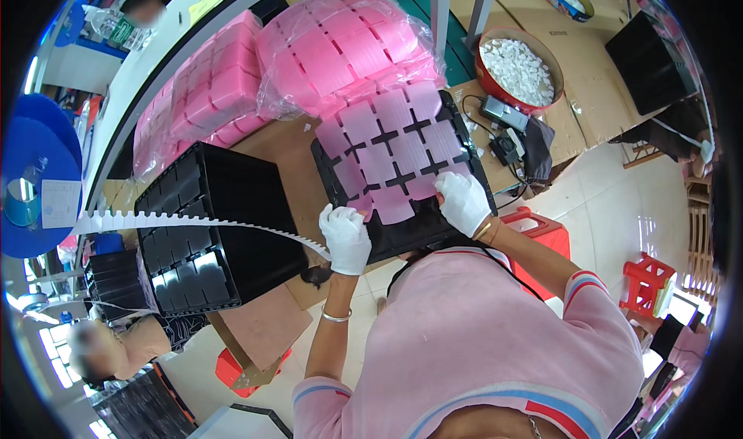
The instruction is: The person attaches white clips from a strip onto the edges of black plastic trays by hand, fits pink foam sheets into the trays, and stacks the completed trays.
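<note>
Over the black tray [419, 224], stopping short of its near edge: pink slotted sheet [410, 154]. Left grip [346, 239] and right grip [465, 204] at sheet's near corners; whether pinching, cannot tell. Judged light, floppy, tear-prone at slots; best held by solid strips.

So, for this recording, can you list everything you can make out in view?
Tray: 1, black, centre
Slotted sheet: 1, pink, on the tray
Wrapped stacks: at least 2, pink, beyond the tray
Slotted block: 1, black, left of the tray
Toothed strip: 1, white, across the block
Reel: at least 1, blue, far left
Bowl: 1, reddish, upper right
Small pieces: uncountable, white, in the bowl
Stools: at least 2, red, right-hand floor
Note: 1, yellow, top left
Rim clutter: too blurred to count
Left hand: 1, white-gloved, sheet's near left edge
Right hand: 1, white-gloved, sheet's near right edge
Shirt: 1, pink, bottom
</note>
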### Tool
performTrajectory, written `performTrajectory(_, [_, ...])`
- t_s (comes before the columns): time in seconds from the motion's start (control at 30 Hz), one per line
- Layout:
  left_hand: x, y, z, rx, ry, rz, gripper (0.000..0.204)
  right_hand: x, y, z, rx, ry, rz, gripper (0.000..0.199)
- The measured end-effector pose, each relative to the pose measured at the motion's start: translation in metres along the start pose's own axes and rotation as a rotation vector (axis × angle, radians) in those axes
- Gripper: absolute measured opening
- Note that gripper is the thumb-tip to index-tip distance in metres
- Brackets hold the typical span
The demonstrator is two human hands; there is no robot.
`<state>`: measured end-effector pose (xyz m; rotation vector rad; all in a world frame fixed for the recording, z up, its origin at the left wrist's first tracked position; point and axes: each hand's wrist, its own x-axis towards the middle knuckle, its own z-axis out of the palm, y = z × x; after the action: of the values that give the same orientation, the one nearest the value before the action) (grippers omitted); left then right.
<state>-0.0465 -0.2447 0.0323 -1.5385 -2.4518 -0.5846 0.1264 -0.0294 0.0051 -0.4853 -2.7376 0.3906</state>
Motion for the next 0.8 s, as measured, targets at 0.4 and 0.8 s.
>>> performTrajectory(0.4, [-0.018, 0.004, 0.004, 0.004, -0.119, -0.062, 0.010, -0.004, -0.016, -0.016, 0.134, 0.015, 0.116, 0.012])
performTrajectory(0.8, [-0.037, 0.023, 0.015, 0.006, -0.172, -0.129, 0.011, -0.016, 0.000, -0.009, 0.189, 0.038, 0.041, 0.015])
